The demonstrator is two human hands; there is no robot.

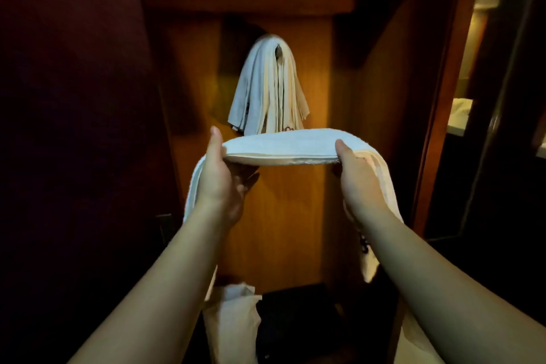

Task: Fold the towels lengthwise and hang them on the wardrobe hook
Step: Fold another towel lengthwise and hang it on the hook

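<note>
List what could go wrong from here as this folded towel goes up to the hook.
The hook already carries several hung towels, so one more may slip off or drag the others down. The folded towel is held only near its middle by the left hand and right hand; its loose ends could unfold.

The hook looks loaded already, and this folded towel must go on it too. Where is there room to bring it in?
Crowded: hanging towels cover the hook. Free: bare wood panel above them and on both sides; the folded towel, held by left hand and right hand, sits just below.
</note>
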